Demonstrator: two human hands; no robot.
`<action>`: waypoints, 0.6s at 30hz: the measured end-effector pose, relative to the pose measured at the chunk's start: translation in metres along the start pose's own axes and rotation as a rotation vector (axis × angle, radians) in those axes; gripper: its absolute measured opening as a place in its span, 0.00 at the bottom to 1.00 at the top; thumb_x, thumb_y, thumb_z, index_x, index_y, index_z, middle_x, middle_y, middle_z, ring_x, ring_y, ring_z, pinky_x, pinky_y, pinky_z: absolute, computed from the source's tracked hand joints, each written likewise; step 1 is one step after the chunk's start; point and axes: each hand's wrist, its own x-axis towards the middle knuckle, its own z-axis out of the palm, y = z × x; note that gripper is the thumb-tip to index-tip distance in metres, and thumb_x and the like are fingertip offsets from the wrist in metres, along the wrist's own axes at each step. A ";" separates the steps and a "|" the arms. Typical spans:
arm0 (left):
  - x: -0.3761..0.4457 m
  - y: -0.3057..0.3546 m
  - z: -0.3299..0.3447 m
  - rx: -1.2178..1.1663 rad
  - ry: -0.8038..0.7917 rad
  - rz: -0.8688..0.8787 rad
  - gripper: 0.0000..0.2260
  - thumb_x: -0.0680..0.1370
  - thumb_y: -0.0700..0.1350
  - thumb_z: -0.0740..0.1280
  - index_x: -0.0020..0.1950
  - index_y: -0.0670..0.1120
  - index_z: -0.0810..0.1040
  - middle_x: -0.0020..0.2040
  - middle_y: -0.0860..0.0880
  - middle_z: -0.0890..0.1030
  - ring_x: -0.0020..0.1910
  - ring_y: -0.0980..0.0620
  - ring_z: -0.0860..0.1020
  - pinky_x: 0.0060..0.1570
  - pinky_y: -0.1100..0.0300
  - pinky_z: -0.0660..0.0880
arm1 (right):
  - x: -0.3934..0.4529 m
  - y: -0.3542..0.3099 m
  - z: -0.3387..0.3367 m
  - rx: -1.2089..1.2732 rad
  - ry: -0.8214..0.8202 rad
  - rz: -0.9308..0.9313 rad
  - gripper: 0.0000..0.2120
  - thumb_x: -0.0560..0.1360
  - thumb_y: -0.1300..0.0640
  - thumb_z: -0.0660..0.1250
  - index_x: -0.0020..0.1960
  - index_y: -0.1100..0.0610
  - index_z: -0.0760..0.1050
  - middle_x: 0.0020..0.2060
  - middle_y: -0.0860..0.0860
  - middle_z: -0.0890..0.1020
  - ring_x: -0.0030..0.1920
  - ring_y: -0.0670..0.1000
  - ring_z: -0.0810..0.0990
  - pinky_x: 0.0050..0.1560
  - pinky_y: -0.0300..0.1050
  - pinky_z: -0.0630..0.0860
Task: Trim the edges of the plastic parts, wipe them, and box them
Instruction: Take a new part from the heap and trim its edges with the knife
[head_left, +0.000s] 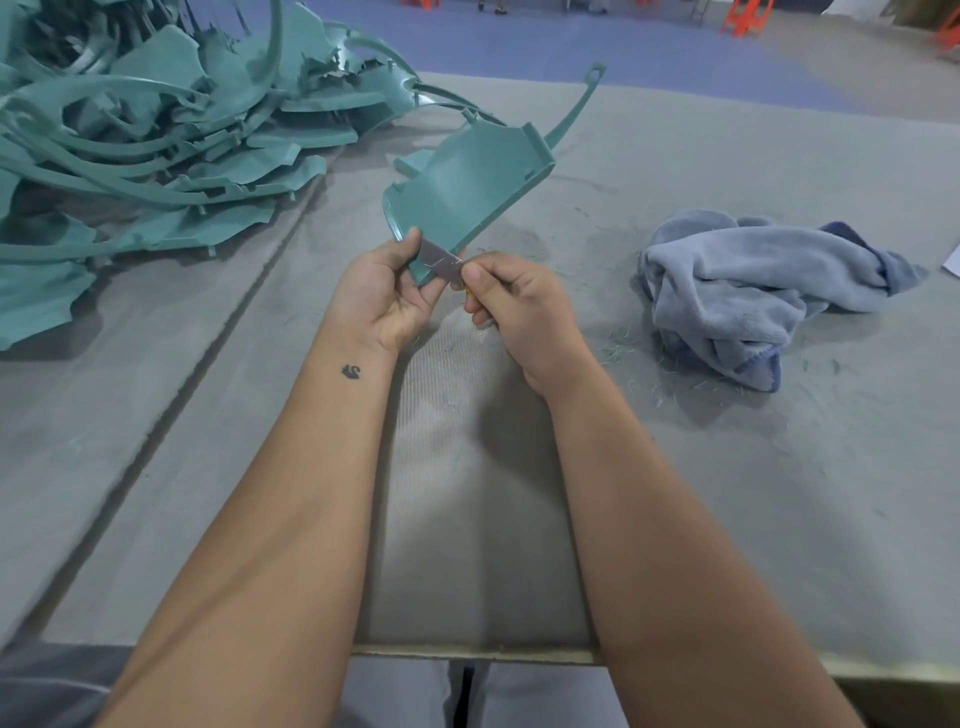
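Nearest the camera, two bare forearms reach over the metal-edged grey felt-covered table (779, 493). Above its middle, the left hand (387, 293) grips the near corner of a curved teal plastic part (462, 192), thumb on top and fingers curled beneath. The right hand (511, 301) pinches a thin flat grey metal blade (440, 258), laid against that part's near edge. Fine teal shavings (618, 348) speckle the felt. Right of the hands lies a crumpled soft blue-grey cloth (748, 291). Far left, a tangled pile of teal plastic parts (156, 135) sprawls.
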 end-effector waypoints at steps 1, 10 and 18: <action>0.000 0.000 0.000 0.011 0.005 0.004 0.10 0.83 0.36 0.55 0.51 0.34 0.75 0.42 0.37 0.83 0.37 0.43 0.84 0.34 0.54 0.82 | 0.000 0.000 0.000 0.002 0.008 -0.006 0.12 0.80 0.62 0.62 0.41 0.52 0.79 0.31 0.49 0.74 0.34 0.47 0.71 0.38 0.41 0.70; 0.003 -0.002 0.000 0.047 0.029 0.013 0.10 0.82 0.36 0.56 0.46 0.37 0.76 0.39 0.39 0.84 0.35 0.44 0.84 0.33 0.53 0.82 | -0.001 -0.004 0.000 0.003 0.060 -0.035 0.09 0.80 0.64 0.61 0.44 0.60 0.78 0.32 0.51 0.74 0.36 0.48 0.71 0.40 0.39 0.69; 0.001 -0.003 0.002 0.047 0.029 0.006 0.10 0.82 0.36 0.56 0.47 0.36 0.75 0.39 0.38 0.84 0.35 0.44 0.84 0.36 0.53 0.82 | -0.002 -0.004 -0.001 -0.006 0.097 -0.037 0.08 0.79 0.65 0.62 0.46 0.62 0.79 0.36 0.56 0.75 0.38 0.47 0.72 0.43 0.41 0.70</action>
